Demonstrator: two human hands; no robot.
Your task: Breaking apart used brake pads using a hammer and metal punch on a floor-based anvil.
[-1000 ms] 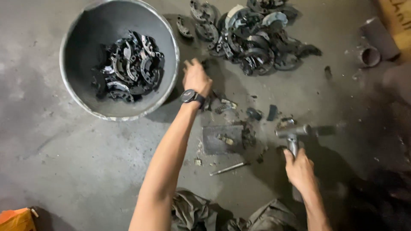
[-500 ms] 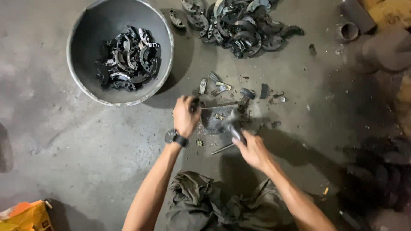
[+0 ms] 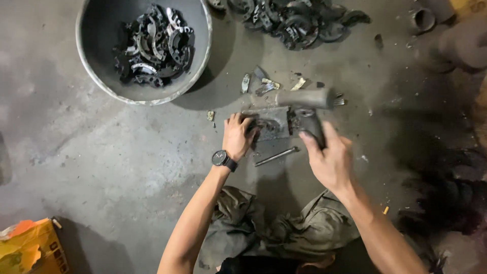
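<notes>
My left hand [image 3: 237,136], with a dark watch on the wrist, presses a dark curved metal part [image 3: 264,128] down on a flat grey metal block [image 3: 276,119] on the concrete floor. My right hand [image 3: 328,158] grips the handle of a heavy hammer [image 3: 307,99]; its grey head is raised and blurred just above the block's right side. A thin metal rod [image 3: 276,156] lies on the floor between my hands.
A round grey metal basin [image 3: 193,66] at upper left holds several dark curved metal parts. A pile of similar parts [image 3: 299,20] lies at the top. Small broken pieces [image 3: 264,86] are scattered above the block. A short pipe [image 3: 422,19] sits upper right, an orange bag [image 3: 28,248] lower left.
My left hand came back from the basin side to the block and now holds a part down. My right hand has lifted the hammer above the block.
</notes>
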